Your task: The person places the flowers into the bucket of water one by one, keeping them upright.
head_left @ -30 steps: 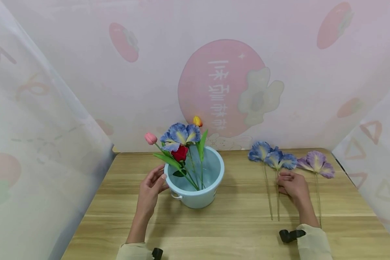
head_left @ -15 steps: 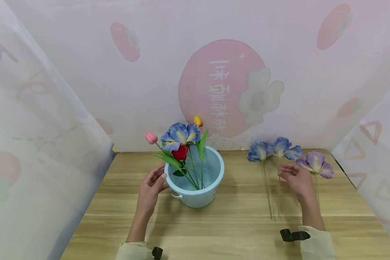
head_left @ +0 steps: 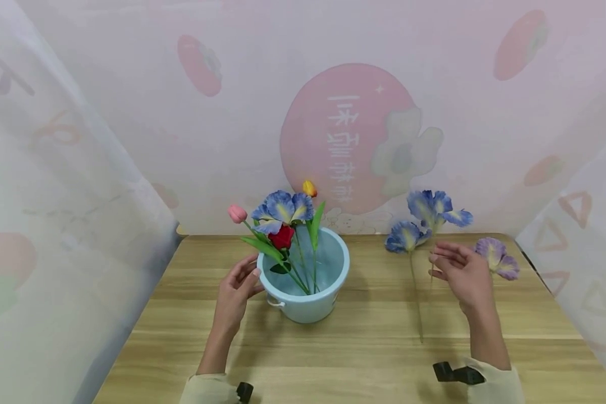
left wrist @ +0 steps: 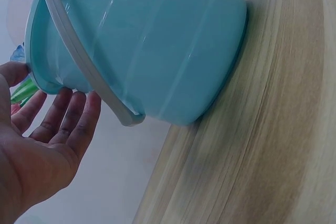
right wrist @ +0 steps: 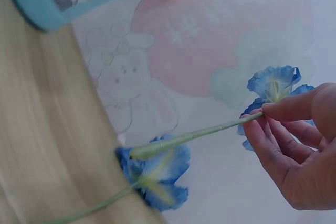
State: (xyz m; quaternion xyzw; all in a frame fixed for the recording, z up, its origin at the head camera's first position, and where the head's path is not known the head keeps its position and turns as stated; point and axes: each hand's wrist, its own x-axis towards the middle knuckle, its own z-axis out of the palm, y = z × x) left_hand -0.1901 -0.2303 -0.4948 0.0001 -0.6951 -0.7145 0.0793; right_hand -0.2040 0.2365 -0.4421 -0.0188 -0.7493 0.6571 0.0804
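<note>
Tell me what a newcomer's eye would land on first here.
Probably the pale blue bucket left of the table's middle, with a red rose, a pink tulip, a yellow tulip and a blue-and-yellow iris standing in it, and the left hand touching its rim. Next might come the raised blue iris on the table's right side, its stem pinched in the right hand.

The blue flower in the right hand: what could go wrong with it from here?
The right hand pinches the thin stem with its fingertips, so the blue flower might swivel or slip. It is close to the other blue flower, which it could snag. Blooms crowd the left of the bucket, so petals might tangle there.
</note>
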